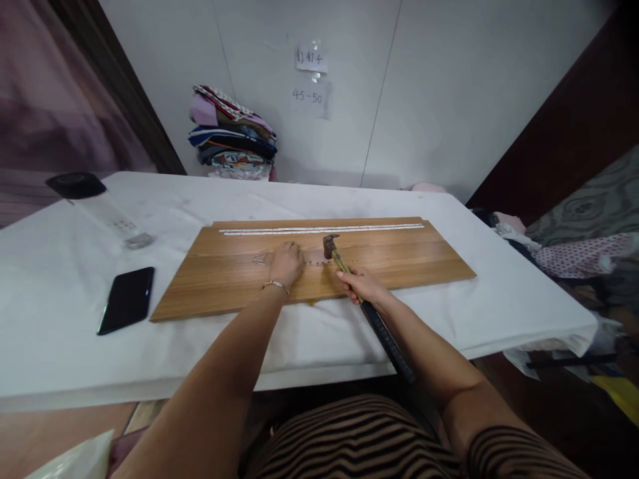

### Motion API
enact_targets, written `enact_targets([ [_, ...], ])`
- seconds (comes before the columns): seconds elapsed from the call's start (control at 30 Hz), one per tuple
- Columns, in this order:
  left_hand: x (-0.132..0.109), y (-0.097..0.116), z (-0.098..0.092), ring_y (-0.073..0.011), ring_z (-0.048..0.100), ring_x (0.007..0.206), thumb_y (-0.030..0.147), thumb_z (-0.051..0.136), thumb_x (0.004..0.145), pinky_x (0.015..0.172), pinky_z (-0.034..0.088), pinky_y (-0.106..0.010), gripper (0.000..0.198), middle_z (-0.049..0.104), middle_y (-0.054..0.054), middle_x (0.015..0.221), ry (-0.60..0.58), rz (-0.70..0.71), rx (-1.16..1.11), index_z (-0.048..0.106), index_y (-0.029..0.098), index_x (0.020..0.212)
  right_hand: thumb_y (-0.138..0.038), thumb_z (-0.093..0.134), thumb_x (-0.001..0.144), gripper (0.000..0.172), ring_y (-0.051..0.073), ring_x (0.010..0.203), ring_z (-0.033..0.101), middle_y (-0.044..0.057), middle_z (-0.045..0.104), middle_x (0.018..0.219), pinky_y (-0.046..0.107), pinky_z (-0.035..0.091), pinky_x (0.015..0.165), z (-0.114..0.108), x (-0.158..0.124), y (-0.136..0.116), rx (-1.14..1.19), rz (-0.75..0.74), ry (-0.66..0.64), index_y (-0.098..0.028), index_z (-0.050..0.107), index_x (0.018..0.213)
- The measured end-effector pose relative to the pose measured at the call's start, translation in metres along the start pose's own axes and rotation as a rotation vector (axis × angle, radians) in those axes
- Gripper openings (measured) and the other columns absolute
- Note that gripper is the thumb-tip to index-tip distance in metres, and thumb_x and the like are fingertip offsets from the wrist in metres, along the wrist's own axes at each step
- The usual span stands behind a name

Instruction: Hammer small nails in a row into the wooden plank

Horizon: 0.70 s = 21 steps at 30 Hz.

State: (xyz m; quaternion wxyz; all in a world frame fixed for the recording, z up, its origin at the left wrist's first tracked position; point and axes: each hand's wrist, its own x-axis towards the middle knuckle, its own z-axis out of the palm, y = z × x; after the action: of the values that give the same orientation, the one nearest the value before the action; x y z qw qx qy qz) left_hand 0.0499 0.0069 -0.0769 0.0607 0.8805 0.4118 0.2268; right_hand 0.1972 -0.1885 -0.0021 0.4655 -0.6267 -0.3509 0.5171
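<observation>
Upper wall note: small white paper slip taped to the pale grey panelled wall; handwritten dark characters, look like "钉钉子".
Lower wall note: larger pale paper sheet directly below it, same wall; handwritten "45-50", clear read.
Bottle print: small reddish marks on the clear bottle with black top; too small to read.
Strip markings: fine dark marks along the thin white strips on the brown wood-grain board; can't resolve.
Hammer handle: faint pale marks on the black hammer handle; illegible.
</observation>
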Motion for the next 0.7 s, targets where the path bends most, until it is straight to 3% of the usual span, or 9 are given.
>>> enact_targets([
  [0.3,-0.0027,0.0058,-0.0098,-0.0301,0.061,0.113,0.024,0.038,0.098,0.103,0.046,-0.044,0.028,0.069,-0.018,0.111,-0.034,-0.006,0.035,0.065,0.018,0.092,-0.048,0.074,0.074,0.037,0.005,0.036,0.036,-0.010,0.045,0.053,0.017,0.028,0.031,-0.0007,0.0022,0.0031,0.041,0.001,-0.015,-0.024,0.047,0.079],
  [0.53,-0.0024,0.0001,-0.0069,-0.0284,0.061,0.105,0.025,0.036,0.100,0.098,0.047,-0.045,0.031,0.068,-0.014,0.101,-0.028,0.045,0.021,0.063,0.021,0.087,-0.049,0.077,0.072,0.042,0.005,0.037,0.038,-0.010,0.046,0.056,0.018,0.029,0.031,-0.0023,0.0043,0.0071,0.046,0.020,-0.016,-0.023,0.044,0.076],
  [0.7,-0.0027,0.0017,-0.0073,-0.0282,0.063,0.103,0.018,0.037,0.097,0.096,0.049,-0.044,0.030,0.070,-0.015,0.103,-0.018,0.006,0.017,0.065,0.019,0.088,-0.047,0.077,0.073,0.039,0.005,0.037,0.037,-0.010,0.046,0.055,0.017,0.028,0.031,-0.0006,0.0027,0.0035,0.070,0.003,-0.001,-0.023,0.047,0.080],
])
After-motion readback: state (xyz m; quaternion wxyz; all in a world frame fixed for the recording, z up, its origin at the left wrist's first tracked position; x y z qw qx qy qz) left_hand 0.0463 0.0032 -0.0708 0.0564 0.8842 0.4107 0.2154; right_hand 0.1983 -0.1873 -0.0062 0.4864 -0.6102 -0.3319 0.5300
